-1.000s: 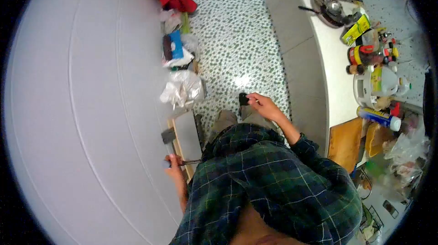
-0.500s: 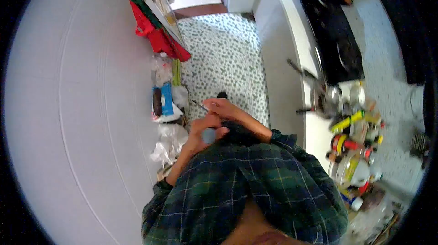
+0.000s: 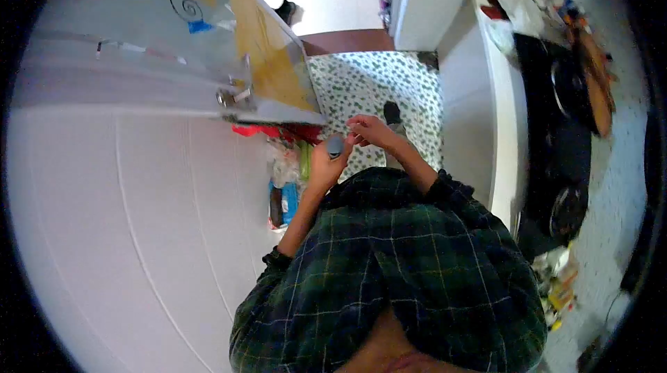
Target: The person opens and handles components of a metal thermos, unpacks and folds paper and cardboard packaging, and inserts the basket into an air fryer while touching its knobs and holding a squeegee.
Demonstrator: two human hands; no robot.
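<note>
My left hand [image 3: 325,166] is closed around a tool with a rounded grey handle end [image 3: 335,145], which points up toward me. The rest of the tool is hidden by the hand, so its kind does not show. Just right of it, my right hand [image 3: 373,130] has its fingers loosely apart and holds nothing that I can see. Its fingertips come close to the left hand; whether they touch I cannot tell. Both hands are in front of my waist, above the patterned floor [image 3: 347,88].
A door with a metal handle [image 3: 236,97] stands ajar at the upper left. Bags and a blue package [image 3: 288,201] lie along the left wall. To the right runs a counter [image 3: 504,123] with a black stove [image 3: 549,151]. A doorway with a brown threshold [image 3: 347,42] lies ahead.
I have moved forward toward the doorway, so the door and stove appear nearer. My right hand has come slightly away from the left, which still holds the tool.
</note>
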